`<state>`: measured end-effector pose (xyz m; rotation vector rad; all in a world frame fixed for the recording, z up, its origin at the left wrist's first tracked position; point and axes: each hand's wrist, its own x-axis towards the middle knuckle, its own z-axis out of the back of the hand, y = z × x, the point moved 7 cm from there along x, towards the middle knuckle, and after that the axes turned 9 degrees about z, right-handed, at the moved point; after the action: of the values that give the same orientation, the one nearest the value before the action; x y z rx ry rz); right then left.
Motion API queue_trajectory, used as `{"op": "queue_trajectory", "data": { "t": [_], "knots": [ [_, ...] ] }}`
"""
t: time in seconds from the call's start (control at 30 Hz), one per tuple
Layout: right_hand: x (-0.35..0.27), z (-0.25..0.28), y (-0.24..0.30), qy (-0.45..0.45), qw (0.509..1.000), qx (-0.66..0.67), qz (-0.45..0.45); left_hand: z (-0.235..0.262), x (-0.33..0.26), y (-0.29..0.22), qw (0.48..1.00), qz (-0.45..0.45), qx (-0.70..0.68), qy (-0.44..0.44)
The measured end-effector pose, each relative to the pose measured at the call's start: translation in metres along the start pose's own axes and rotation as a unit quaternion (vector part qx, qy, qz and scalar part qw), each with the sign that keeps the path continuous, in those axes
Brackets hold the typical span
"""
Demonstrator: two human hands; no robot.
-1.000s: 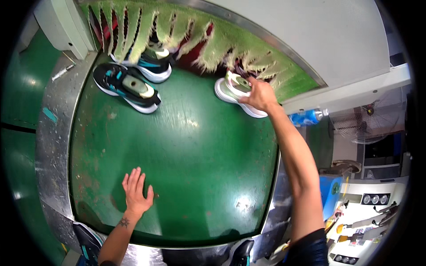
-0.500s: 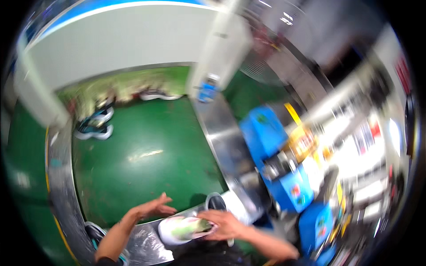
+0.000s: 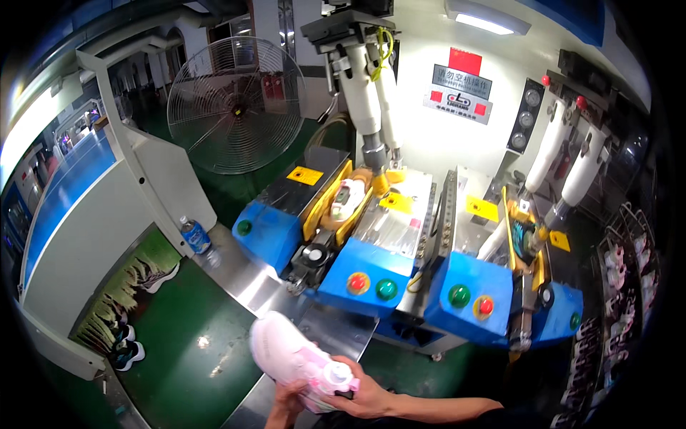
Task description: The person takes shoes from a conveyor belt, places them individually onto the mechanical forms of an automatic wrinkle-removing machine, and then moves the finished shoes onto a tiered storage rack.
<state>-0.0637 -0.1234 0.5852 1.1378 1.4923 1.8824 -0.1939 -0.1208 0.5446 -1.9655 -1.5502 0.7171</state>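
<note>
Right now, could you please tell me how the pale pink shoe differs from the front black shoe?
The pale pink shoe is light; the front black shoe is mostly dark. The pale pink shoe is held by the left hand and right hand, while the front black shoe rests on the green surface. Both are sneakers.

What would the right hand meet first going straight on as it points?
The right hand would first meet the pale pink shoe, which it touches; beyond, perhaps the left hand, depth unclear.

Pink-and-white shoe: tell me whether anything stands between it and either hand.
Nothing visible does: the left hand touches the pink-and-white shoe at its side, the right hand near its ankle opening.
</note>
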Motion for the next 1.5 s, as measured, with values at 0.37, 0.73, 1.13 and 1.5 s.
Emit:
{"op": "queue_trajectory", "data": {
  "t": [0.37,0.73,1.13,1.5],
  "knots": [
    [0.022,0.125,-0.002,-0.243,0.966,-0.03,-0.088,0.015,0.356,-0.053,0.883,-0.168,0.43,-0.081],
    [0.046,0.164,-0.025,-0.326,0.872,-0.008,-0.365,-0.021,0.556,-0.057,0.789,-0.147,0.596,0.004],
    [0.305,0.351,-0.159,-0.373,0.872,0.025,-0.315,0.204,0.231,-0.157,0.982,-0.139,-0.05,-0.12],
    [0.356,0.318,-0.204,-0.378,0.755,-0.483,-0.232,0.252,0.086,-0.1,0.892,0.004,-0.062,-0.447]
  ]
}}
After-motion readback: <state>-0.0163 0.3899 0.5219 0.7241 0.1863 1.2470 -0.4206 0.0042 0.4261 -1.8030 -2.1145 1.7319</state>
